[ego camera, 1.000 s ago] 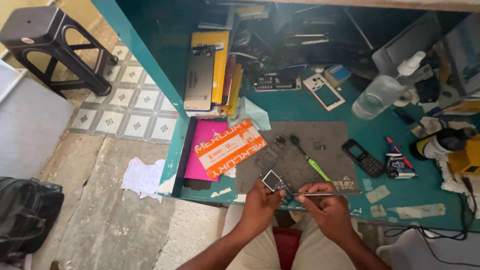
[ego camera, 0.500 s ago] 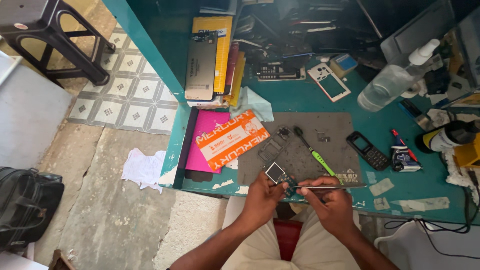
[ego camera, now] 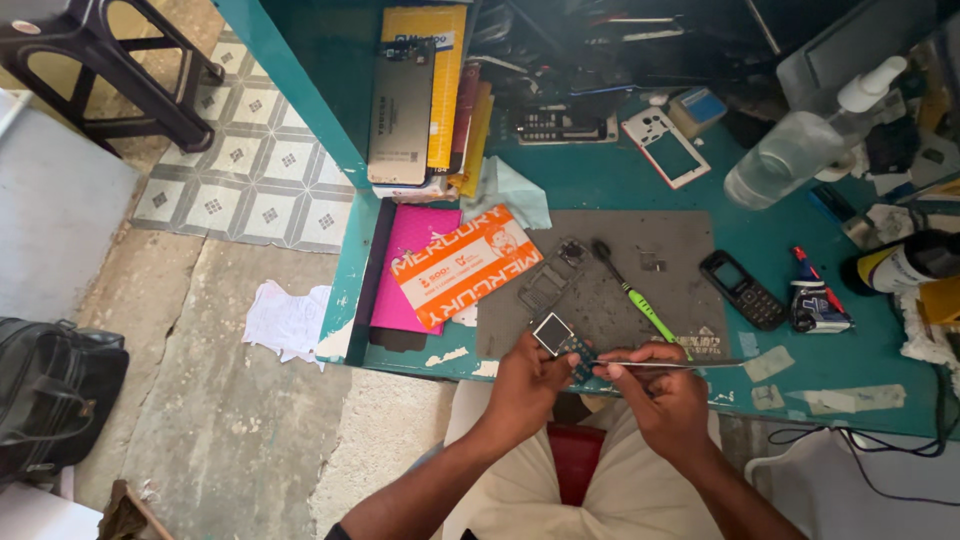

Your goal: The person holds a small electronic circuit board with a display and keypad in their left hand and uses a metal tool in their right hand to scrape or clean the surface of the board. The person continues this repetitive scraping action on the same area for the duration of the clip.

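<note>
The left hand point(ego camera: 528, 385) has its grip closed around a small opened phone point(ego camera: 560, 340), held just over the near edge of the green counter point(ego camera: 620, 180). The right hand point(ego camera: 665, 390) pinches thin metal tweezers point(ego camera: 680, 364); their tip seems to touch the phone. A grey mat point(ego camera: 670, 250) lies just behind.

You hold a small opened phone board point(ego camera: 560, 340), screen tilted up, over the bench edge, thin metal tweezers point(ego camera: 680, 363) touching it.
</note>
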The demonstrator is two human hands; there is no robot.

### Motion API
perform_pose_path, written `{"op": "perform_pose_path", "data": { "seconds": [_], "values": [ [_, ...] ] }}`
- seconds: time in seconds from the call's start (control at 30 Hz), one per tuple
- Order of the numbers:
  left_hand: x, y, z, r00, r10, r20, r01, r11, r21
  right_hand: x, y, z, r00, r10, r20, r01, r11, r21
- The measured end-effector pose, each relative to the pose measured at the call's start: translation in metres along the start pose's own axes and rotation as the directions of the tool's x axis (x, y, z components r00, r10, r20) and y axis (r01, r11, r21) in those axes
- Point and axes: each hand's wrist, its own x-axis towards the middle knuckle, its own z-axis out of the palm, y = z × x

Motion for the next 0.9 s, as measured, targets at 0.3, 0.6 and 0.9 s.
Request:
{"op": "perform_pose_path", "data": {
  "seconds": [0.3,0.6,0.9],
  "values": [
    [-0.003,0.004,-0.001,1.0,-0.02,0.003,0.02,1.0,0.017,-0.003,-0.008,0.002,1.0,-0.024,-0.004,0.023,0.99,-0.137],
    [-0.004,0.009,0.002,1.0,-0.023,-0.001,0.023,1.0,-0.009,-0.004,-0.006,0.0,0.997,-0.071,0.01,0.071,0.988,-0.14],
    [-0.005,0.008,0.005,0.999,-0.044,-0.013,0.042,0.994,-0.1,-0.011,-0.006,-0.005,0.991,-0.134,0.009,0.133,0.967,-0.216]
  ]
}}
